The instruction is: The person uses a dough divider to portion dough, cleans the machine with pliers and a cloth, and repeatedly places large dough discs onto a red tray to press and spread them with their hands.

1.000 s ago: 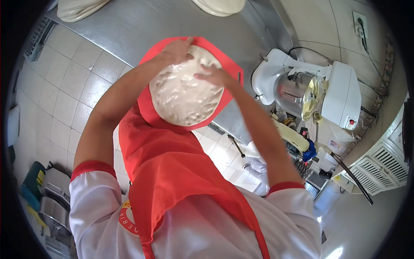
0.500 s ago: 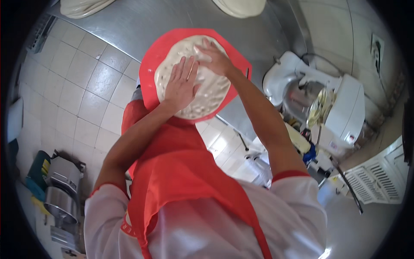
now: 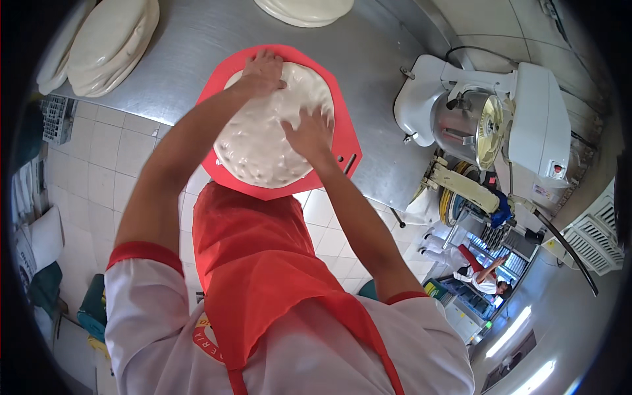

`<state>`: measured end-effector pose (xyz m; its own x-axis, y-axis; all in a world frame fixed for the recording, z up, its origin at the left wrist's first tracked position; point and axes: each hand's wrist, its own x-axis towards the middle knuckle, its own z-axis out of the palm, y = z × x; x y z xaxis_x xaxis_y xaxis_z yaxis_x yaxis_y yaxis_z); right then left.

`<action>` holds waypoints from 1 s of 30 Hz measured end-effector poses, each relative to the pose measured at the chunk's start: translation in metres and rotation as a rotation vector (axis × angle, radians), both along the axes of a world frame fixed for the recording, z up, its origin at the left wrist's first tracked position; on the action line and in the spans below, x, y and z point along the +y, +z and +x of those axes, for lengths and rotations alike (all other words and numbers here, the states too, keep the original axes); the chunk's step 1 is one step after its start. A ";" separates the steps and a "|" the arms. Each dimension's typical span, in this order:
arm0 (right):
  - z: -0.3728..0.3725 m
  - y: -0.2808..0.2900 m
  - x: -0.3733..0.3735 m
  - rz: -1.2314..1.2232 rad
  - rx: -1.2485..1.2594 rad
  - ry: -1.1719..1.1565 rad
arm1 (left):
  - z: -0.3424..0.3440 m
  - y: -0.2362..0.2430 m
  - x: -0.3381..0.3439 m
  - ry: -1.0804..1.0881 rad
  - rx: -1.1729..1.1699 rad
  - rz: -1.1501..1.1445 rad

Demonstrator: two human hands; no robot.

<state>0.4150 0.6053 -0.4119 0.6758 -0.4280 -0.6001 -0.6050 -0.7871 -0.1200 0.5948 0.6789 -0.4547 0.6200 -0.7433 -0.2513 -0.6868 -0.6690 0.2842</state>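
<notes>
1. A big, round, flat piece of soft white dough (image 3: 263, 141) lies on a flat red board with many straight sides (image 3: 343, 128). Its top is shiny and bumpy, with lots of little dents.
2. The red board is at the near edge of a shiny grey metal table (image 3: 197, 39), and its near part sticks out past that edge. I cannot tell how much of the board rests on the table. A dark slot and a small dark hole show near its right corner.
3. The left hand (image 3: 263, 71) is at the far side of the dough, close to the red rim. Its thumb sticks out to the right, away from the other fingers. The hand is open, and the fingers look a bit bent.
4. The right hand (image 3: 311, 135) is over the right part of the dough. Its fingers are open and spread wide, pointing away from the body. I cannot tell how hard it presses.
5. The near side of the board is just by the long red cloth apron (image 3: 257, 263).
6. More smooth white dough sits in a pile at the far left (image 3: 108, 46) and in another at the far middle (image 3: 306, 10).
7. A white mixer with a metal bowl (image 3: 540, 125) stands on the right. Past it, another person (image 3: 487, 280) shows, small and far away.
</notes>
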 end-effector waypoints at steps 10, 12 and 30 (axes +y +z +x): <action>0.068 -0.017 -0.069 0.355 0.014 0.167 | 0.021 0.007 0.028 0.371 0.304 -0.130; 0.055 -0.040 -0.051 0.038 -0.171 0.415 | 0.020 0.001 0.027 0.368 0.266 -0.199; -0.018 -0.067 0.020 -0.206 -0.372 0.165 | -0.036 0.040 0.078 0.183 0.138 0.344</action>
